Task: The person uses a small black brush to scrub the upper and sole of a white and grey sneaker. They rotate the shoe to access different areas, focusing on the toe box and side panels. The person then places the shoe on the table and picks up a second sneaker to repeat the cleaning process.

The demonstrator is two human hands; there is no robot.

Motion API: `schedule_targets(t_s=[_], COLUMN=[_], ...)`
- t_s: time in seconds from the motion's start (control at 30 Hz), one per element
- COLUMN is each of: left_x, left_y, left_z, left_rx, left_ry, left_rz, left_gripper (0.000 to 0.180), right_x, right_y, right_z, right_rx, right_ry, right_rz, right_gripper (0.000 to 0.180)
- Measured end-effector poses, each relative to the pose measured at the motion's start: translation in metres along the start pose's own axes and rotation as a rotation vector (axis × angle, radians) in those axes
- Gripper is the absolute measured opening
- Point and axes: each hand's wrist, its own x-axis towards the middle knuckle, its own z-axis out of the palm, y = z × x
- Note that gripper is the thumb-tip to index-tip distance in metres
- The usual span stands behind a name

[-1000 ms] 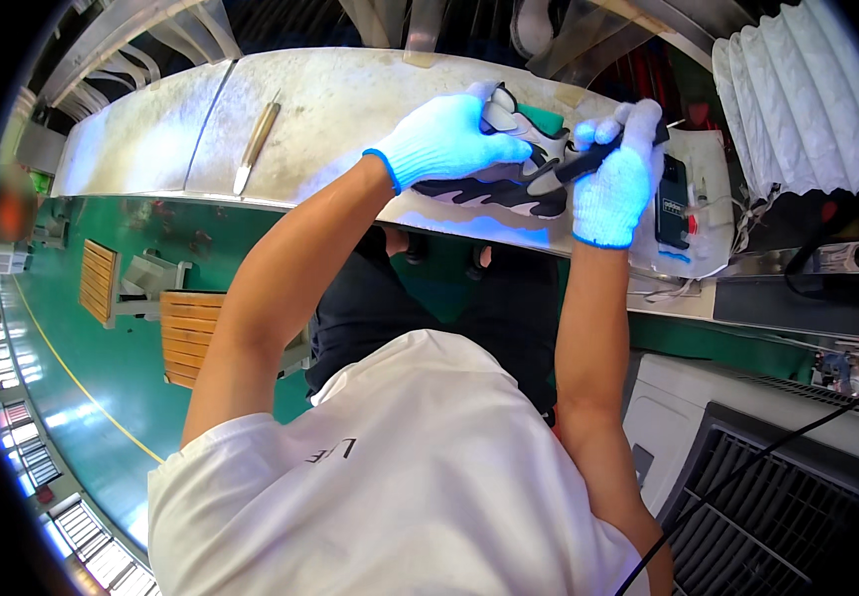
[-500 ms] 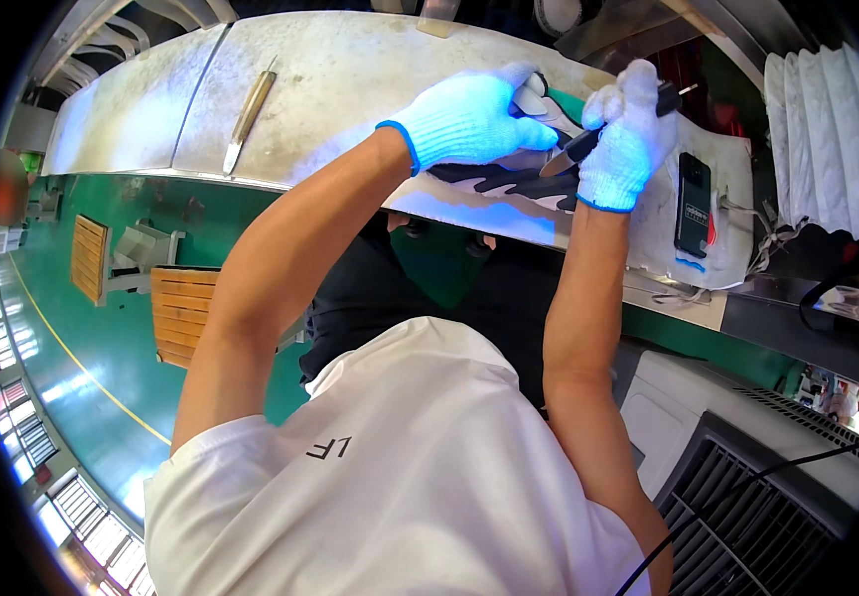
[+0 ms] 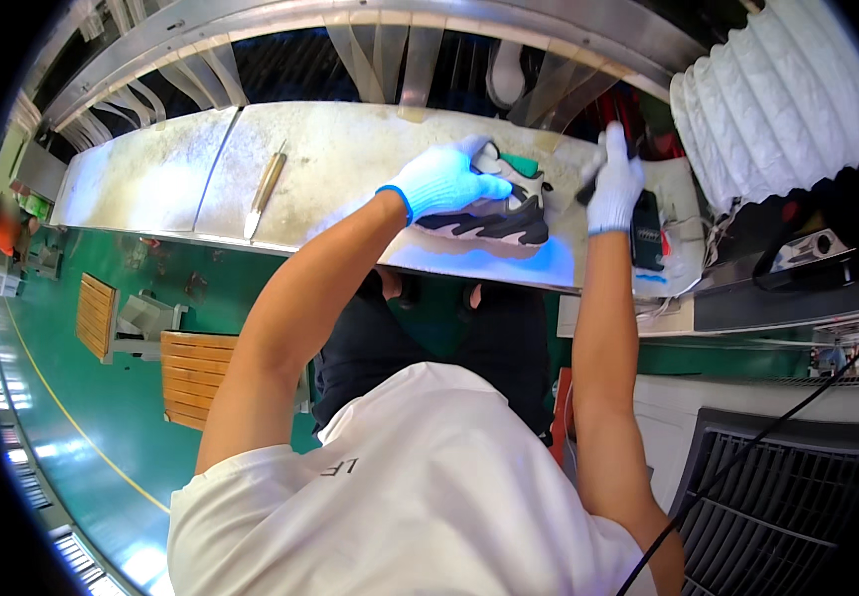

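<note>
A sneaker [image 3: 527, 221] with a black and white wavy sole, a grey and white upper and a green patch at its opening rests on the pale worktable [image 3: 335, 149]. My left hand [image 3: 449, 181], in a white glove with a blue cuff, is closed around one end of it. To the right, apart from the shoe, my gloved right hand [image 3: 614, 187] is raised with its fingers closed on a dark handheld tool [image 3: 586, 191]. Motion blur and the fingers hide most of that tool. Bluish light falls on the shoe and the table's front.
A wooden-handled blade [image 3: 267, 189] lies on the table's left part. Beside my right wrist is a black phone-like device [image 3: 647, 238]. A white ribbed duct [image 3: 777, 104] hangs at the far right. Clear plastic strips [image 3: 420, 65] hang behind the table; slatted wooden stools [image 3: 194, 375] stand left.
My right hand has moved away from the shoe with the dark tool, baring the shoe's right end. My left hand stays on the shoe. The view has tilted, showing more beyond the table.
</note>
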Motion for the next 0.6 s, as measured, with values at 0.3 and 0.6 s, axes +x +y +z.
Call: schedule_targets(t_s=[0.3,0.6], left_x=[-0.032,-0.026], left_y=[0.044,0.032], left_z=[-0.005,-0.013], left_rx=[0.332,0.409], left_ry=[0.023,-0.043], left_rz=[0.070,-0.005], left_gripper=[0.112,0.101], right_x=[-0.094,-0.137], right_y=[0.042,0.013], right_z=[-0.085,-0.069], right_rx=[-0.227,-0.745], right_ry=[-0.028,-0.492], right_rz=[0.079,-0.054], right_gripper=[0.031,0.035])
